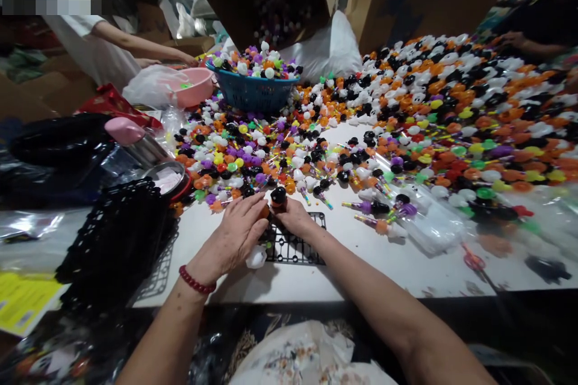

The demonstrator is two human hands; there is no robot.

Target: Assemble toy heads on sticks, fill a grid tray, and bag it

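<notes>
My right hand (295, 218) grips a small plastic toy with a black top (279, 195) above a black grid tray (295, 251). To its left, my left hand (239, 228) is bent with thumb and fingers around an orange plastic piece (264, 212), mostly covered by the fingers. Under the left thumb side, a white plastic figure (256, 257) sits at the tray's left edge. The tray lies flat on the white table (316, 286), partly hidden by both hands. A dark red bead bracelet (197, 280) circles my left wrist.
Loose colourful toys (244, 156) spread across the table's back and right. A blue basket (253, 93) holds more. Stacked black grid trays (117, 234) stand left; a clear plastic bag (433, 222) and red-handled scissors (474, 260) lie right. A co-worker's arm (144, 45) reaches toward a pink basin (196, 91).
</notes>
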